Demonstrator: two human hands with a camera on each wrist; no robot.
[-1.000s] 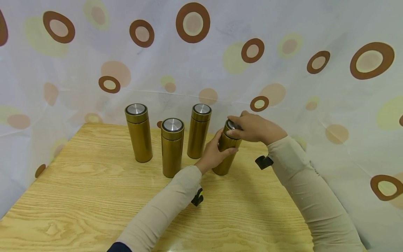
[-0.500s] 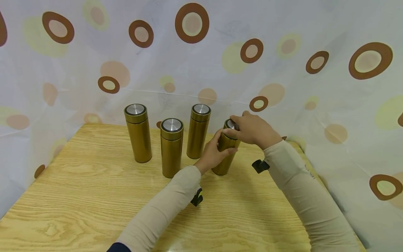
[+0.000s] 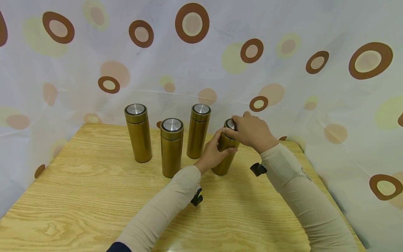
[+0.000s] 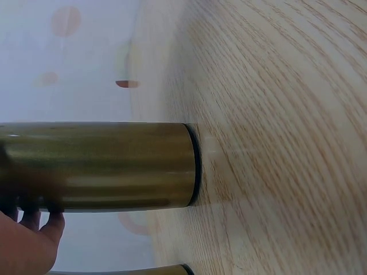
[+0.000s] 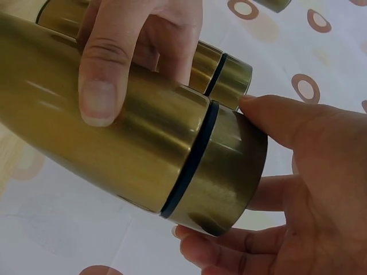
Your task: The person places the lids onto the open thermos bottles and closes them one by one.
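Observation:
A gold vacuum flask [image 3: 224, 163] stands upright on the table at the right of the group. My left hand [image 3: 210, 156] grips its body, thumb on the near side and fingers round the back. My right hand [image 3: 254, 132] holds the flask's silver-topped lid from above. In the right wrist view the thumb and fingers span the gold lid [image 5: 232, 163], and a dark ring shows between lid and body [image 5: 132, 137]. The left wrist view shows the flask's lower body [image 4: 120, 163] with its base on the wood.
Three matching flasks stand upright to the left: one at far left [image 3: 139, 140], one nearer the front [image 3: 171, 154], one behind [image 3: 197, 136]. The wooden table [image 3: 94, 199] meets a white curtain [image 3: 283, 21] with brown and yellow circles at the back and right.
My right hand has turned on the lid, its wrist swinging slightly left and down. The left hand and all flasks stay in place.

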